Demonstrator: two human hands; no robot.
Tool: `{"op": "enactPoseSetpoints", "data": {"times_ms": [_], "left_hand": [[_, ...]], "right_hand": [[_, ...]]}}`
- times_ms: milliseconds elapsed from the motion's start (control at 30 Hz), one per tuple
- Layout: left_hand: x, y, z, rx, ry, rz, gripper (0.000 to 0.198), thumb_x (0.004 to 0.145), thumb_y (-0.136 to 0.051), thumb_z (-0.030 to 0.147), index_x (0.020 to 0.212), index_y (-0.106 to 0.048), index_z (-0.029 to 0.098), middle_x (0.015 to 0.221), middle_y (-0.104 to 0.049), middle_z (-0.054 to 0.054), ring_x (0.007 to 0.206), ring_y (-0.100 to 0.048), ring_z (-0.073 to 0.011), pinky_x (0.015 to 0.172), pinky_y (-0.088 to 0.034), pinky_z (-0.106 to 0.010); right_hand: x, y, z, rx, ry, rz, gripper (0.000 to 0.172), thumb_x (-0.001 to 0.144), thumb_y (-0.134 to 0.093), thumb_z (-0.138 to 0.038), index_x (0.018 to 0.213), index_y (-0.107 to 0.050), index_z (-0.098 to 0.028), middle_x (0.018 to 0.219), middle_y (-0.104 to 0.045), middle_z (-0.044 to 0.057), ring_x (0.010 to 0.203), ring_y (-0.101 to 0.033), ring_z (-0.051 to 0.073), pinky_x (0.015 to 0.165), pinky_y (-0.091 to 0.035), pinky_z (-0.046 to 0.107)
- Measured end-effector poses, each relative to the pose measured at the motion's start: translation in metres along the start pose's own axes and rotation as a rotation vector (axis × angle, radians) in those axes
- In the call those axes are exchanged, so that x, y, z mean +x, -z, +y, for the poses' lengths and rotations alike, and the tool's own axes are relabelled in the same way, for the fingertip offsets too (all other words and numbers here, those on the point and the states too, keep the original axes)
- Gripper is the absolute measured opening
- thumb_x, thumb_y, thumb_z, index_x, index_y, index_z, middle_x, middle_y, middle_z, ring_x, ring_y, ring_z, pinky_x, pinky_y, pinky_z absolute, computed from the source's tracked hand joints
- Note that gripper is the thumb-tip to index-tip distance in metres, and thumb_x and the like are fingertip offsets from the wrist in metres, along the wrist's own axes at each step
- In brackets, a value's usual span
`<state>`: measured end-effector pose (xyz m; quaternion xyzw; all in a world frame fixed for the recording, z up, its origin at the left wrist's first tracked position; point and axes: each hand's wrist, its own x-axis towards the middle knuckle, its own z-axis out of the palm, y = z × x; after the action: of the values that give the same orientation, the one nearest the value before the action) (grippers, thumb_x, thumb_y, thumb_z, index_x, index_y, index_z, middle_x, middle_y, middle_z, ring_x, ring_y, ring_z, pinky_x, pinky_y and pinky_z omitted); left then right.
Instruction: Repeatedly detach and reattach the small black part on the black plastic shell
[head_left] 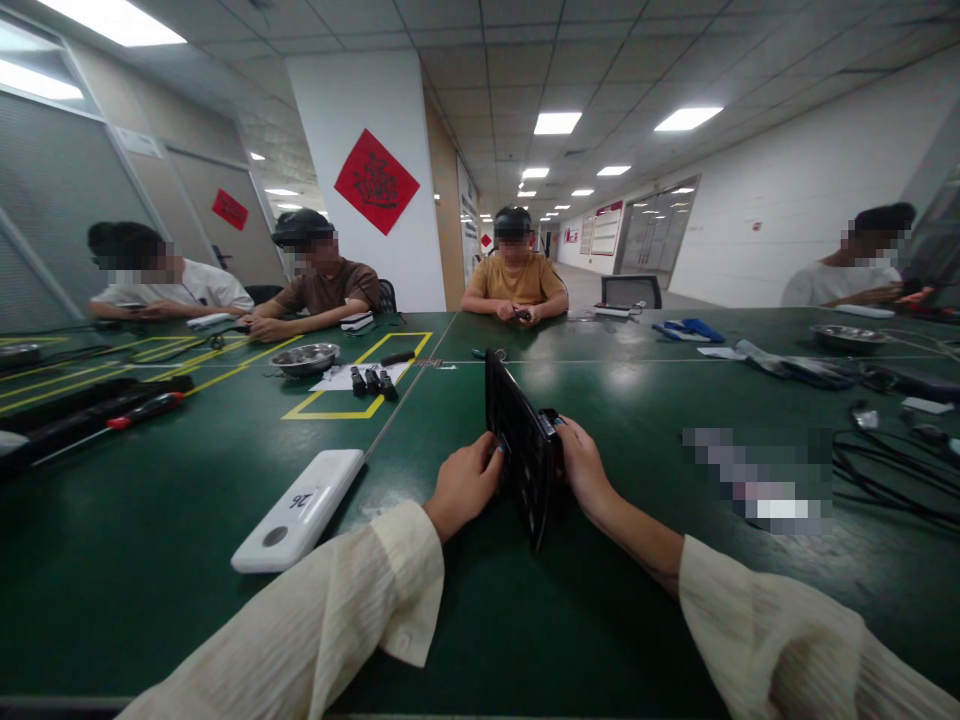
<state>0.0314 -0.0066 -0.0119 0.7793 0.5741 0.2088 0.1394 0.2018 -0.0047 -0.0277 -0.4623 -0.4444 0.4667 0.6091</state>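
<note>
A flat black panel stands on its edge on the green table, straight in front of me. My left hand grips its left face with curled fingers. My right hand holds its right side, fingers wrapped round a small black part there. Both cream sleeves reach in from the bottom of the view. A white power bank marked with a number lies flat to the left of my left hand.
Several people sit along the far side of the table. A metal bowl, small black parts and a yellow taped rectangle lie ahead left. Screwdrivers lie at the far left. Black cables trail at the right.
</note>
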Motion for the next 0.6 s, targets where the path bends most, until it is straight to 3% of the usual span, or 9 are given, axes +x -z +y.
{"op": "enactPoseSetpoints", "data": {"times_ms": [200,300,400,600], "left_hand": [[0.0001,-0.0002,-0.0011,-0.016,-0.053,-0.030,0.029,0.093,-0.025,0.035,0.097,-0.050,0.021,0.075,-0.064,-0.003,0.075,-0.062,-0.0178,0.064,-0.039,-0.024],[0.0005,-0.0021,-0.0021,0.021,-0.052,-0.031,0.029,0.094,-0.024,0.035,0.099,-0.048,0.021,0.081,-0.064,-0.004,0.077,-0.062,-0.0189,0.066,-0.039,-0.025],[0.0005,-0.0035,-0.0018,0.022,-0.011,-0.015,0.027,0.094,-0.023,0.035,0.100,-0.045,0.020,0.084,-0.064,-0.006,0.078,-0.062,-0.0198,0.067,-0.039,-0.027],[-0.0016,-0.0014,-0.0001,-0.144,-0.015,-0.019,0.024,0.093,-0.026,0.032,0.102,-0.044,0.020,0.086,-0.064,-0.006,0.078,-0.062,-0.0183,0.068,-0.043,-0.027]], "right_hand": [[0.0004,0.0019,0.0019,0.018,0.030,-0.023,0.052,0.072,-0.057,-0.052,0.111,-0.056,-0.018,0.064,-0.059,-0.001,0.050,-0.051,0.014,0.044,-0.037,0.025],[0.0038,0.0023,0.0047,-0.036,0.112,-0.006,0.053,0.066,-0.066,-0.047,0.109,-0.058,-0.017,0.086,-0.066,0.004,0.076,-0.061,0.020,0.066,-0.048,0.031],[0.0059,0.0018,0.0064,-0.084,0.166,-0.007,0.051,0.065,-0.068,-0.044,0.108,-0.058,-0.017,0.103,-0.066,0.008,0.097,-0.060,0.024,0.085,-0.045,0.037],[0.0022,-0.0007,0.0058,-0.190,0.244,-0.005,0.050,0.072,-0.063,-0.046,0.112,-0.058,-0.017,0.105,-0.066,0.009,0.099,-0.059,0.024,0.090,-0.042,0.038]]}}
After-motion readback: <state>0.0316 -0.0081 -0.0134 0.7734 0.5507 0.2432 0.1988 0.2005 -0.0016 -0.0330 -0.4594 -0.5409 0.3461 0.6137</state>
